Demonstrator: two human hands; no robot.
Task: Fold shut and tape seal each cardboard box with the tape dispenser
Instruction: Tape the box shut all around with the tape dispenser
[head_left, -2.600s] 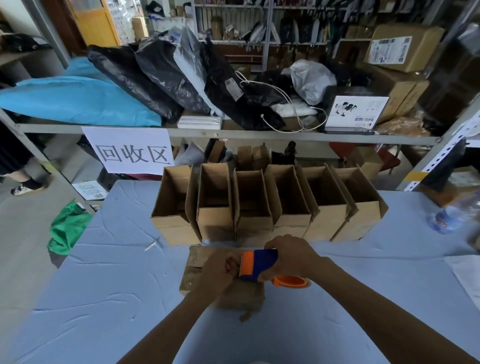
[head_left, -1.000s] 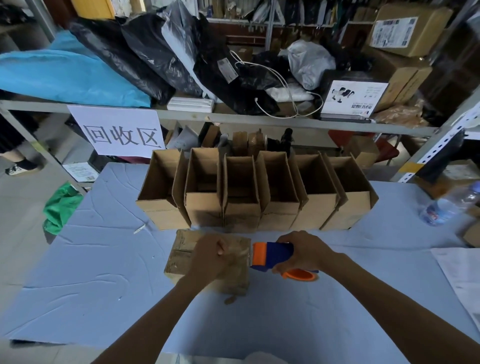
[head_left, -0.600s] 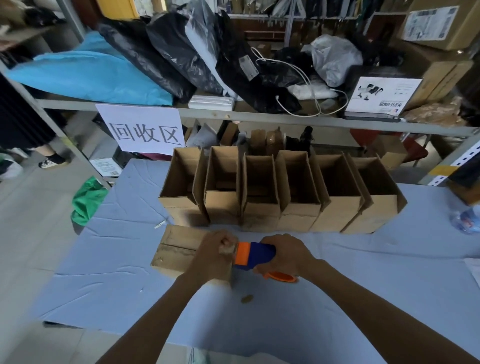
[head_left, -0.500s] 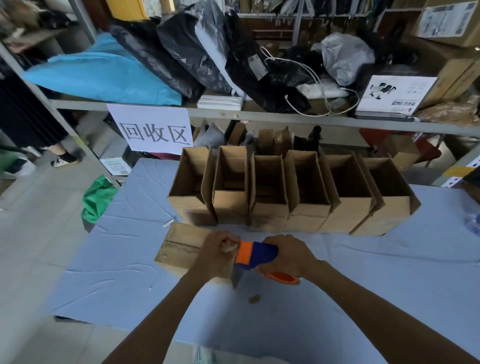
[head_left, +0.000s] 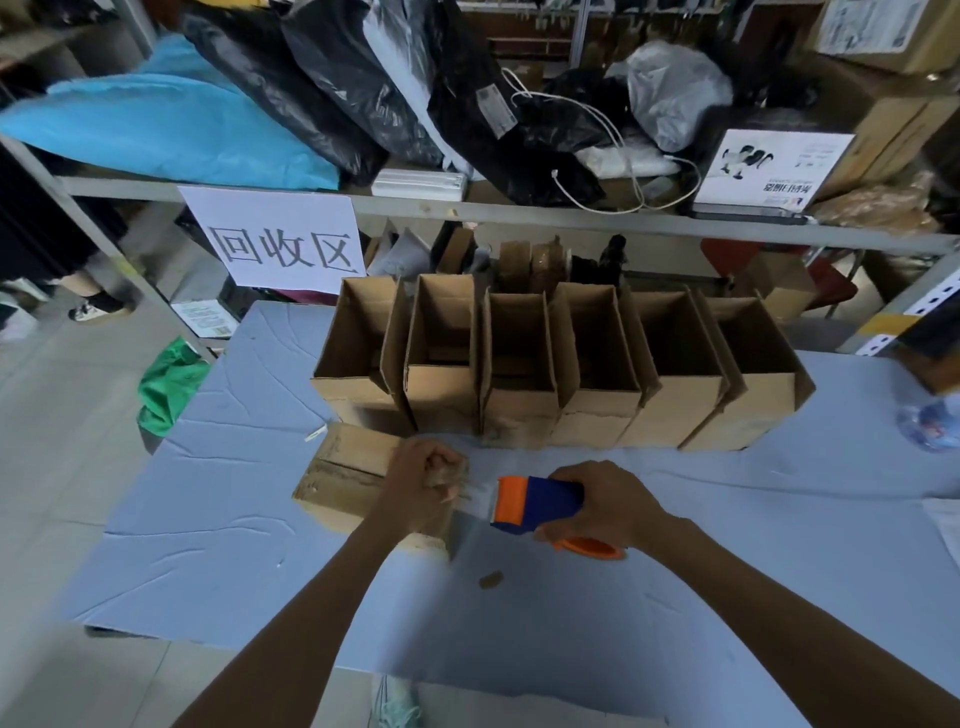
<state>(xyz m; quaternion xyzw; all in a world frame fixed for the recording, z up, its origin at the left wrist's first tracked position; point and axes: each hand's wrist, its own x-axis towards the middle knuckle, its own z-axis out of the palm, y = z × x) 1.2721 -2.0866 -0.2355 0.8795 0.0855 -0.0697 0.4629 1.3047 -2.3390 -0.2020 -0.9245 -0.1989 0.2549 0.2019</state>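
Closed flat brown cardboard box (head_left: 343, 483) lying toward left edge of blue-covered bench (head_left: 727, 571). Left grip (head_left: 423, 486) curling on its right end, pinching clear tape strip (head_left: 475, 493), I'm judging. Right grip (head_left: 602, 506) clenching orange-and-blue tape dispenser (head_left: 535, 504). I'm expecting box light, crushable: steadying it flat along seam, pulling tape taut.

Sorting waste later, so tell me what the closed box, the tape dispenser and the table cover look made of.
Closed box: brown cardboard, matte, with scuffed, stained faces.
Tape dispenser: smooth moulded plastic by the look, blue body with orange parts.
Table cover: thin pale blue sheet, creased; cloth or paper, cannot tell.
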